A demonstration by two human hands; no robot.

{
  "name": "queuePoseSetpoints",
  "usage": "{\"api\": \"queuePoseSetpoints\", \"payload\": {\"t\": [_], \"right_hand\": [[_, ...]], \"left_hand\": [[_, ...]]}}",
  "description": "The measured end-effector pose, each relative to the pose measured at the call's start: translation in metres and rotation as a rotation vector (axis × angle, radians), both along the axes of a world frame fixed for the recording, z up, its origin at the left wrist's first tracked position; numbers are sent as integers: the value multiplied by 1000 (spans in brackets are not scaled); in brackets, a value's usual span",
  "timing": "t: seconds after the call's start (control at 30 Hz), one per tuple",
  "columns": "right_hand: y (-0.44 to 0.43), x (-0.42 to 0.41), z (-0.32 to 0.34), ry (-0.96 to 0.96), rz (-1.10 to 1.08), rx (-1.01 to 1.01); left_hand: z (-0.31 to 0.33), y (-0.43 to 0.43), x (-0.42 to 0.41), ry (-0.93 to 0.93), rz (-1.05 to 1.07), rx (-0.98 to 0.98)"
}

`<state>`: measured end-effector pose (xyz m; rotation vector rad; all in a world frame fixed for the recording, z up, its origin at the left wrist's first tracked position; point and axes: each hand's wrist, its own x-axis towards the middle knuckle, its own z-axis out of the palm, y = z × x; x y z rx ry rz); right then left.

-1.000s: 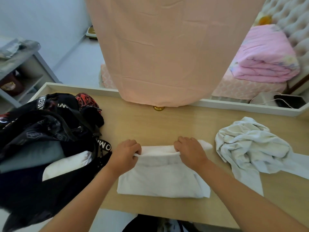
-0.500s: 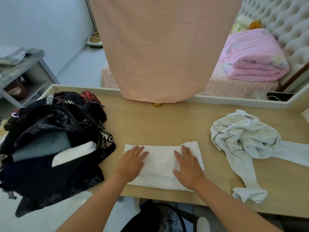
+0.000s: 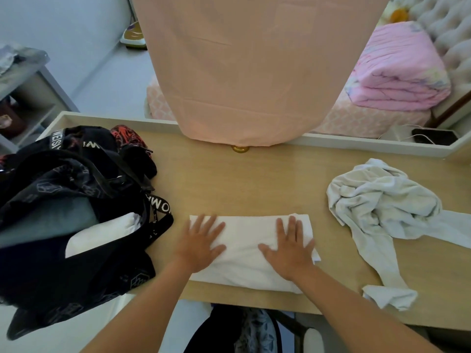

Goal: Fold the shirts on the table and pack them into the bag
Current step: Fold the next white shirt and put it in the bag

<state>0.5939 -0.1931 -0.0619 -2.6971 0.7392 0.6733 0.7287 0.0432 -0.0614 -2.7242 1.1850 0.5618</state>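
Once-pinching left hand (image 3: 197, 247) and right hand (image 3: 289, 253) now flat, straight-fingered, atop folded shirt (image 3: 244, 238)

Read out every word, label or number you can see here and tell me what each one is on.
"WEISY": white letters on the far strap of the black bag; the word runs off at a fold.
"W": a lone letter on the strap beside it; the rest is hidden.
"OMO", roughly: partial, on the near strap, next to the folded white shirt.
Small grey prints on the bag fabric: too small to read.
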Motion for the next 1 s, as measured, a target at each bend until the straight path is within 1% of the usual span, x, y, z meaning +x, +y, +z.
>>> {"api": "queuePoseSetpoints", "payload": {"t": [0.07, 0.17, 0.27, 0.33, 0.37, 0.4, 0.47, 0.53, 0.57, 0.6, 0.67, 0.73, 0.77, 0.8, 0.83, 0.87, 0.93, 0.97, 1.0], "right_hand": [[-10, 14, -3, 35, 22, -16], [-29, 38, 1, 45, 125, -41], [-38, 63, 9, 32, 250, -223], [-28, 74, 19, -13, 262, -371], [-18, 77, 24, -46, 249, -402], [-6, 77, 29, -83, 236, -384], [23, 68, 31, -183, 220, -259], [50, 49, 25, -288, 245, -145], [61, 38, 20, -300, 270, -101], [68, 28, 15, -260, 305, -49], [70, 14, 6, -123, 389, 6], [61, 5, 1, -66, 455, -9], [56, 4, 0, -59, 470, -24], [54, 3, 1, -53, 486, -38], [53, 3, 2, -69, 496, -48], [53, 1, 3, -133, 516, -64], [56, -5, 5, -325, 581, -79], [59, -12, 4, -423, 618, -59], [61, -21, 3, -469, 648, -15]], "left_hand": [[-6, 8, 7, 51, 124, -4], [-8, 14, 4, 34, 207, -26], [-2, 11, -4, -49, 276, -12], [6, 6, -11, -115, 309, 7], [10, 5, -14, -139, 318, 8], [13, 4, -16, -164, 324, -9], [15, 2, -22, -180, 317, -32], [16, 2, -29, -150, 284, -7], [16, 3, -33, -123, 264, 16], [16, 5, -37, -93, 243, 48], [21, 6, -44, -29, 201, 167], [29, 4, -53, -19, 125, 307], [30, 1, -57, -33, 91, 325], [30, 0, -62, -51, 63, 266], [31, 0, -67, -75, 25, 157], [29, 1, -73, -84, -9, 22], [15, 7, -83, -63, -66, -167], [7, 12, -87, -30, -83, -224], [-2, 19, -92, 23, -88, -236]]}}
